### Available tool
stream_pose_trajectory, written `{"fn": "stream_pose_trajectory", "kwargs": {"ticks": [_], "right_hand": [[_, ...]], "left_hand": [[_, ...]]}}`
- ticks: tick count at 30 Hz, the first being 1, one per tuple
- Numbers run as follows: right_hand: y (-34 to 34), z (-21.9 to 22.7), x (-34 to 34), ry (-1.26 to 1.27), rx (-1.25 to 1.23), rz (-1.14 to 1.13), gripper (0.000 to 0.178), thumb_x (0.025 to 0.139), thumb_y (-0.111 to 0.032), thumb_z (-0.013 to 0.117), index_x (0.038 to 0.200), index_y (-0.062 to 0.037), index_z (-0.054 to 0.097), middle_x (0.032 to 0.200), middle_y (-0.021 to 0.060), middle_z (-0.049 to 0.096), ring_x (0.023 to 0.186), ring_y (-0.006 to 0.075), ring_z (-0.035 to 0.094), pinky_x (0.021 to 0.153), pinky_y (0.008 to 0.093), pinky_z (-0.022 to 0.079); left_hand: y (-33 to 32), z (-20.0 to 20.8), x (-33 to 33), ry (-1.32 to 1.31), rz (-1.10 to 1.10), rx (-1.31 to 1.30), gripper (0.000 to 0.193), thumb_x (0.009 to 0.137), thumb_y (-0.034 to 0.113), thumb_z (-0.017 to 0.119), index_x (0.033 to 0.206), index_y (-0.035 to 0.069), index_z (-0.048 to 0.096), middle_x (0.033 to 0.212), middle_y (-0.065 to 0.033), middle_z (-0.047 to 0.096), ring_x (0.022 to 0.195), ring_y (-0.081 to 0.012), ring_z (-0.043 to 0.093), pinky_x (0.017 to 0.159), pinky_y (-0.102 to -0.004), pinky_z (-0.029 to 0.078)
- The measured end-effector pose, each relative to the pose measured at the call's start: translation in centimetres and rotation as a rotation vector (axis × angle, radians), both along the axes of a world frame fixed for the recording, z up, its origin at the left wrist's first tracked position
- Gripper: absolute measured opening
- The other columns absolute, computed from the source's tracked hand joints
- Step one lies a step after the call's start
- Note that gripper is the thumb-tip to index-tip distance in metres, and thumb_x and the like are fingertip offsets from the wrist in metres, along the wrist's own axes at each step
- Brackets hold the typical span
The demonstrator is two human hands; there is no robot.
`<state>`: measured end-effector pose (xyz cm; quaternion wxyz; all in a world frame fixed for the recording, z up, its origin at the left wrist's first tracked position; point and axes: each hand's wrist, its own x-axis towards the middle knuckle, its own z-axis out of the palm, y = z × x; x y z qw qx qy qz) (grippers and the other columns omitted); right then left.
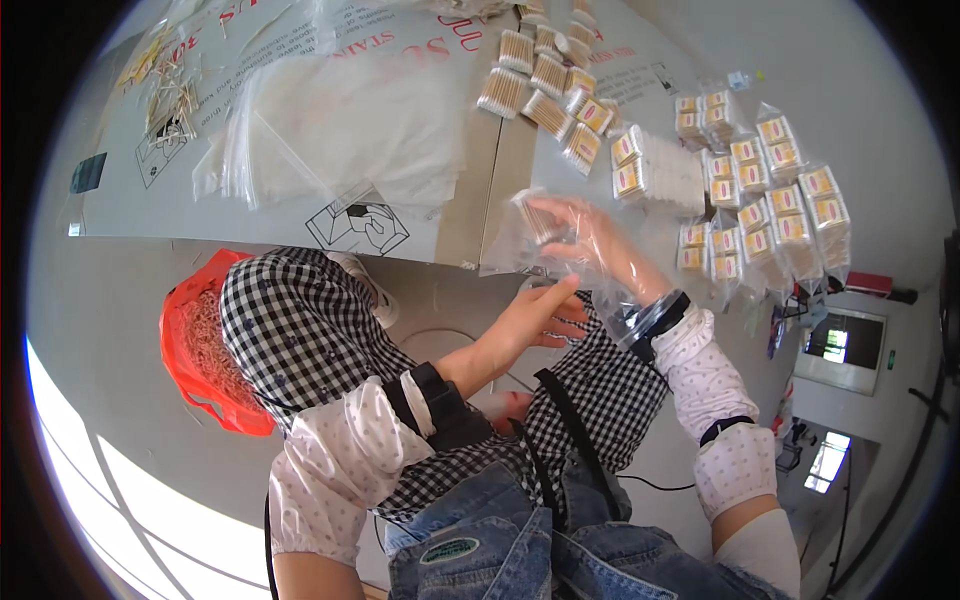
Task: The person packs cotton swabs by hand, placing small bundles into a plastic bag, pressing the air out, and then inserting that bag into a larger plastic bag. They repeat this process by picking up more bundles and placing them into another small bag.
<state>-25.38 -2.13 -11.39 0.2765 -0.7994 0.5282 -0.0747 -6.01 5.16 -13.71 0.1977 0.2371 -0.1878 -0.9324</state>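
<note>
A clear plastic bag [625, 310] is drawn over my right hand [595, 238] and part of its wrist. Inside that bag, my right fingers are closed on a small pack of cotton swabs [537, 218], just above the table's near edge. Below it, over my lap, my left hand [530, 322] has its thumb and fingers apart, close beside the bag; whether it touches the film is hard to see. To the left lies a stack of flat clear bags [345, 130]. Several cotton swab packs [547, 75] are heaped beyond my right hand, some with yellow labels.
Right of my hands stand a row of labelled packs [660, 170] and several filled bags [790, 225]. Loose swabs [172, 105] lie at the table's far left. A red bag [190, 375] of swab-like sticks sits on the floor beside my checked apron [300, 320].
</note>
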Motion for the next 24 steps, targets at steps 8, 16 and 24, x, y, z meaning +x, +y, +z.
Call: {"fn": "stream_pose_trajectory", "kwargs": {"ticks": [8, 16, 24], "right_hand": [[-1.6, 1.4, 2.7, 0.406, -0.167, 0.301, 0.062, 0.080, -0.006, 0.067, 0.139, -0.0135, 0.051, 0.105, 0.0125, 0.062, 0.087, 0.0317, 0.063, 0.080, 0.0424, 0.051], [0.2, 0.8, 5.8, 0.708, -0.382, 0.348, 0.055, 0.083, -0.011, 0.060, 0.137, -0.0120, 0.053, 0.099, 0.0122, 0.062, 0.090, 0.0295, 0.062, 0.079, 0.0421, 0.049], [0.1, -0.1, 5.6, 0.604, -0.302, 0.240, 0.056, 0.083, -0.011, 0.058, 0.138, -0.0113, 0.051, 0.098, 0.0144, 0.060, 0.097, 0.0319, 0.060, 0.078, 0.0430, 0.051]], "left_hand": [[-0.7, -3.2, -2.0, 0.240, 0.259, 0.131, 0.028, 0.094, 0.018, 0.058, 0.116, 0.000, 0.056, 0.116, -0.0117, 0.063, 0.112, -0.0268, 0.060, 0.095, -0.0400, 0.048], [0.1, -4.5, -3.8, 0.288, 0.270, 0.190, 0.030, 0.090, -0.005, 0.050, 0.119, 0.002, 0.056, 0.115, -0.0073, 0.063, 0.104, -0.0197, 0.063, 0.089, -0.0340, 0.052], [-0.6, -5.0, -3.5, 0.429, 0.233, 0.285, 0.026, 0.099, 0.013, 0.049, 0.122, 0.004, 0.055, 0.116, -0.0086, 0.063, 0.100, -0.0209, 0.064, 0.085, -0.0357, 0.054]]}}
